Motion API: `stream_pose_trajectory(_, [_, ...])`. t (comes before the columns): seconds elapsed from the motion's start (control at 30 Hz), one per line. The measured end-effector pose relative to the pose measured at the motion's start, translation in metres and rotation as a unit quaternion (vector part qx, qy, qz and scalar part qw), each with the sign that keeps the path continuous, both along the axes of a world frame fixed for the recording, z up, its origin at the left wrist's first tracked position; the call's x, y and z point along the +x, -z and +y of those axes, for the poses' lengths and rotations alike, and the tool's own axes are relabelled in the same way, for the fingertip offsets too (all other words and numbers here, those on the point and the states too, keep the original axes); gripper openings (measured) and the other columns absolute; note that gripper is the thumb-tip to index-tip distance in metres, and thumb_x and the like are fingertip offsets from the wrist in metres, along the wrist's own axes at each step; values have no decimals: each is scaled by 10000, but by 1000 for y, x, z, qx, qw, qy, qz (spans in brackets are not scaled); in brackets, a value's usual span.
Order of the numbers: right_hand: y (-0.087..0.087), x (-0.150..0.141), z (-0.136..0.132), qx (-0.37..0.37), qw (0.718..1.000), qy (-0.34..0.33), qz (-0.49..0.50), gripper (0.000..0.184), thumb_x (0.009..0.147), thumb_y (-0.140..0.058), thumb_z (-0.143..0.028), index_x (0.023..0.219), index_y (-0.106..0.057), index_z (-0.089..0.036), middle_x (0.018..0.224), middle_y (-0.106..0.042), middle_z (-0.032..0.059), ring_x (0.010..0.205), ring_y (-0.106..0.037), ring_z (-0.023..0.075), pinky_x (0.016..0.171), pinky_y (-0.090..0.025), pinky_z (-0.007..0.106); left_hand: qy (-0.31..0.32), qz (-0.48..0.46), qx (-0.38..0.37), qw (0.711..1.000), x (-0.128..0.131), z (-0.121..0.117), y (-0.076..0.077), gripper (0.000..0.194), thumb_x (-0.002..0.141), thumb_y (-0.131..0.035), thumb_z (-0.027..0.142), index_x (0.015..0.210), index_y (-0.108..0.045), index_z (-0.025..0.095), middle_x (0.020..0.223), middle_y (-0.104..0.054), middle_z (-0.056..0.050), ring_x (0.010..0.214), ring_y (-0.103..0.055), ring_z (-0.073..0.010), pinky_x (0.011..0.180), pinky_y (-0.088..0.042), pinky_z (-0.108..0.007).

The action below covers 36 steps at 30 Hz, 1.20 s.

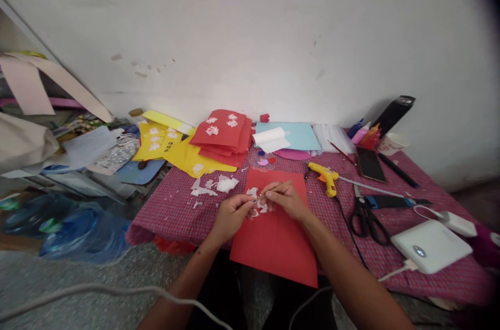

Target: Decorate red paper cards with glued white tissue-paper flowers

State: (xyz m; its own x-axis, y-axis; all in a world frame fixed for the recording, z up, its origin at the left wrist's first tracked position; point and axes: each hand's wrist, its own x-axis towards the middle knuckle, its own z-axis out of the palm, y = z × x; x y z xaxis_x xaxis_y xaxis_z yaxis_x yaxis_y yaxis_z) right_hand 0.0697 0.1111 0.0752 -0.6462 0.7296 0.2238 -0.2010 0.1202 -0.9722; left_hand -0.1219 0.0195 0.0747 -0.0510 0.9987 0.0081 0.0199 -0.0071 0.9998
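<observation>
My right hand (287, 201) is closed around a thin tan stick (262, 196), held at a slant above a large red sheet of paper (275, 249). The fingers of my left hand (232, 215) are pinched together at the stick's lower end; whatever small piece lies between them is too small to make out. Under and beside my fingertips, small torn bits of white tissue paper (264, 208) lie on the red sheet. More torn white tissue paper (227, 183) is scattered on the checked tablecloth to the left of the sheet.
Red cards (221, 132) with white blossoms and yellow cards (154, 140) sit at the back left. A tissue roll (269, 136) rests behind the sheet. Rightward lie a yellow glue gun (328, 176), black-handled scissors (367, 220), a phone (370, 163) and a white power bank (432, 245) with cables.
</observation>
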Motion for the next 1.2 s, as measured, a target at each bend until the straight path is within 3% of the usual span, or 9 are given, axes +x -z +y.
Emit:
stream_pose_trajectory(0.2, [-4,0,0,4,1000,-3,12,345,917,-632,-446,835,-787,-149,820,-754,87,502,-636,126,475,-503,244,1,40,-10,999,-17,-7,-8,235,859,-644,372,945,-698,160,769,-729,-37,630,-654,-143,605,-525,-259])
stream_pose_trajectory(0.4, [-3,2,5,-56,986,139,73,279,867,-672,-434,819,-744,-169,697,-731,53,463,-561,122,450,-469,246,-68,51,-25,996,-31,-3,-11,254,828,-668,393,950,-713,175,822,-744,-60,661,-670,-175,613,-533,-281])
stream_pose_trajectory(0.5, [0,3,7,-92,975,182,85,267,860,-664,-432,870,-733,-174,696,-731,49,457,-536,125,431,-439,248,-102,159,28,982,-30,3,-11,223,849,-647,365,988,-737,215,889,-755,-63,786,-692,-217,724,-543,-326])
stream_pose_trajectory(0.6, [0,2,8,-97,976,180,76,279,855,-666,-429,913,-732,-164,711,-737,56,465,-539,133,437,-436,257,-65,259,113,957,-19,6,-7,214,886,-603,289,1043,-743,253,1038,-754,-68,968,-679,-242,916,-501,-380])
stream_pose_trajectory(0.73, [-1,2,8,-92,976,183,76,255,863,-663,-402,895,-735,-159,699,-732,55,463,-537,131,438,-422,255,-19,283,164,945,-12,3,0,305,886,-595,227,1169,-707,254,1239,-696,-81,1156,-624,-249,1050,-432,-402])
stream_pose_trajectory(0.87, [0,3,7,-80,979,178,65,213,852,-679,-361,879,-741,-159,695,-723,51,465,-531,125,441,-409,251,-69,318,174,929,-37,4,3,235,906,-547,214,1053,-727,245,1110,-727,-70,1076,-642,-229,996,-460,-371])
stream_pose_trajectory(1.0, [3,3,7,-81,980,173,60,153,801,-725,-314,870,-722,-177,693,-698,20,487,-538,119,452,-406,240,-134,422,140,886,-78,17,2,232,893,-512,181,1008,-712,200,1010,-719,-88,972,-645,-238,901,-488,-375])
stream_pose_trajectory(1.2, [3,3,7,-72,982,172,42,147,806,-722,-320,848,-702,-181,676,-668,8,491,-528,118,456,-393,240,-84,524,130,837,-100,34,0,257,864,-511,147,1021,-710,182,1017,-711,-113,984,-618,-268,906,-462,-399])
